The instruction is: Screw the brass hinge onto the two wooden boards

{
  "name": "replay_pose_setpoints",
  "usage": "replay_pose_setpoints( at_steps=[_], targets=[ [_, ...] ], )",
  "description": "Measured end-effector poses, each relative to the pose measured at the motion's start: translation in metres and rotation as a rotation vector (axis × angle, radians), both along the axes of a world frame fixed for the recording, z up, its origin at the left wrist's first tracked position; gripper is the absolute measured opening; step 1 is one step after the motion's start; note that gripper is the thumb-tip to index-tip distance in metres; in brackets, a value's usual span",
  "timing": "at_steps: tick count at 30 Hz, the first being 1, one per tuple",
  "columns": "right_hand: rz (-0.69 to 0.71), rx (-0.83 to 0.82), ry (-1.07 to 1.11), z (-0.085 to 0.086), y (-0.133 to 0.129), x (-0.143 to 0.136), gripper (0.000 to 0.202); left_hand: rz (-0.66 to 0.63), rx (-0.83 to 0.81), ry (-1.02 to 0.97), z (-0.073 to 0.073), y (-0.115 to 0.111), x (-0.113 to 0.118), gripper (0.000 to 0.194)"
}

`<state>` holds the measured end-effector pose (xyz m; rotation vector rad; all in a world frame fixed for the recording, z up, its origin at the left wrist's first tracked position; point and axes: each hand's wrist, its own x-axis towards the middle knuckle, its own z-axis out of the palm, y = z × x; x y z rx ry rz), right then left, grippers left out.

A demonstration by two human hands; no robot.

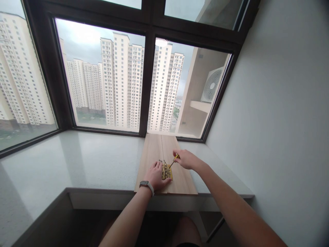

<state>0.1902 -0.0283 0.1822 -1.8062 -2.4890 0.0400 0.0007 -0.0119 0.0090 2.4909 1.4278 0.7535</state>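
Observation:
A brass-coloured hinge lies open across the seam between two pale wooden boards. My left hand, wearing a wristband, presses the hinge down, with the fingers over its left side and the thumb along its near edge. In my closed right hand is a screwdriver with a yellow and black handle. Its shaft slants down to the left, and the tip meets the hinge's right leaf. Small dark pieces, apparently screws, are just beyond the hinge. My left fingers hide part of the hinge.
The boards rest on a white, glossy counter, reaching from its front edge nearly to the window frame. A plain wall rises on the right. Under the counter is a dark recess where my legs are.

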Motion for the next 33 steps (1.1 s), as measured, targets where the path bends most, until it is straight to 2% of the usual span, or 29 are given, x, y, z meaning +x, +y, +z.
replay_pose_setpoints(
  at_steps=[5,9,17,22,28,30,33],
  targets=[
    [-0.227,0.077,-0.151,0.0044,-0.0024,-0.0047,0.062,0.002,-0.003,-0.002,0.0003,-0.0002,0.0006,0.103],
    [-0.317,0.092,-0.192,0.0063,-0.0019,-0.0052,0.078,0.006,-0.014,-0.006,-0.0003,0.0004,0.0008,0.104],
    [-0.326,0.095,-0.184,0.0039,0.0011,-0.0049,0.064,0.001,0.001,0.0,0.0009,0.0,0.0003,0.104],
    [-0.196,0.091,-0.108,0.0014,0.0037,-0.0041,0.043,0.001,0.0,0.001,-0.0005,0.0004,0.0002,0.103],
    [0.037,0.013,0.055,0.0003,0.0046,-0.0021,0.014,-0.007,0.004,-0.003,-0.0019,0.0009,0.0002,0.102],
    [0.051,-0.002,0.059,0.0003,0.0031,-0.0029,0.019,-0.006,0.004,-0.004,-0.0014,0.0007,0.0,0.101],
    [-0.066,0.029,-0.02,0.002,-0.0004,-0.0056,0.041,-0.005,0.007,0.001,0.0002,0.0002,0.0,0.101]
  ],
)
